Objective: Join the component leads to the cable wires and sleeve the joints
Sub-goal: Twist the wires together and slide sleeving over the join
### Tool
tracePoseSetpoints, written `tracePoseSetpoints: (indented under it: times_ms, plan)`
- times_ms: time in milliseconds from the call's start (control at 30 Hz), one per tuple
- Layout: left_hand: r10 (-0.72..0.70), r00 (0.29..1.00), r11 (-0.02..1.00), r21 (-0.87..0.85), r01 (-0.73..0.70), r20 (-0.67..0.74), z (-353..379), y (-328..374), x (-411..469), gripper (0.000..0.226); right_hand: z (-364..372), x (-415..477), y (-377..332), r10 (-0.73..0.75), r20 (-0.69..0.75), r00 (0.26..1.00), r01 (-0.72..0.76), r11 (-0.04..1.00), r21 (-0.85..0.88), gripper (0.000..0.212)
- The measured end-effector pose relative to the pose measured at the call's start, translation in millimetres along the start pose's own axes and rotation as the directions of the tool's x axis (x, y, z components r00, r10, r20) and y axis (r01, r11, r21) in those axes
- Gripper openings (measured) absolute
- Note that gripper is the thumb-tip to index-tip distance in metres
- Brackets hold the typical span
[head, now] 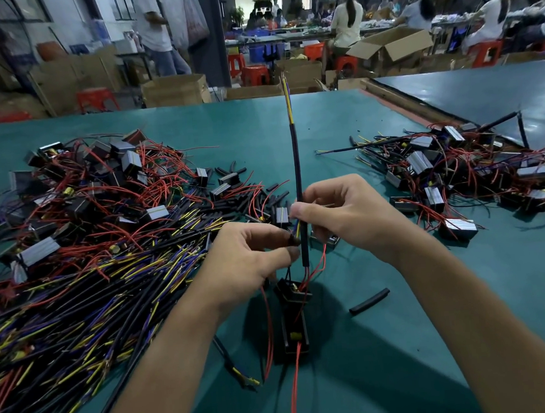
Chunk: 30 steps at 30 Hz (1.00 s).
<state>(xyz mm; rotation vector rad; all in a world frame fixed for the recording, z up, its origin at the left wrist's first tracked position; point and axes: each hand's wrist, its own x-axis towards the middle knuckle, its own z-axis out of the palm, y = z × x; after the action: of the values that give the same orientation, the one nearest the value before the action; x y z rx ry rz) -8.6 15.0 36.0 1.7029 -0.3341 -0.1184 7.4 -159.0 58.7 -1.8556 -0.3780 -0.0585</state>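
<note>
Standing cable [296, 159]: black jacket bolt upright at centre, yellow and blue wires poking out of its top at 12 o'clock, lower end down between the two hands.
Right hand [352, 217]: thumb and fingers clamped on the cable's lower stretch.
Left hand [249, 259]: fingertips pinched together on a dark piece [294, 241] just beside the cable, possibly a sleeve, too blurred to call.
Component [292, 321]: black module lying on the table [323, 122] at 6 o'clock, right under the hands, red leads [294, 382] running off it both up toward the cable's foot and down to the frame edge.
Loose sleeve [369, 300]: short black tube, alone at 4 o'clock.
Cable heap [78, 303]: sprawling at 8 o'clock.
Left component pile [95, 186]: 10 o'clock, tangled in red leads.
Right component pile [449, 168]: 2 o'clock.
</note>
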Motion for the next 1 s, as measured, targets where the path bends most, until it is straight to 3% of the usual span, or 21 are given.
tracePoseSetpoints:
  times_ms: [100, 433, 833, 1000]
  plan:
    - [0.024, 0.999, 0.995, -0.098, -0.026, -0.026, 1.2, 2.5, -0.6, 0.016, -1.3, 0.1, 1.0, -0.019, 0.008, 1.0, 0.019, 1.0, -0.007, 0.026]
    - [0.062, 0.99, 0.993, -0.095, -0.075, -0.128, 3.3, 2.9, -2.2, 0.013, -3.7, -1.1, -1.1, -0.039, 0.02, 0.999, 0.039, 0.999, -0.003, 0.023]
    - [-0.017, 0.988, 0.984, -0.178, -0.011, -0.155, 5.0, 6.9, -2.4, 0.006, -3.9, -1.4, -1.8, -0.053, 0.03, 0.998, 0.053, 0.999, 0.0, 0.016]
    - [-0.089, 0.993, 0.982, -0.172, 0.075, -0.077, 4.3, 1.5, -1.0, 0.005, -6.1, -2.5, -2.3, -0.036, 0.01, 0.999, 0.036, 0.999, -0.005, 0.012]
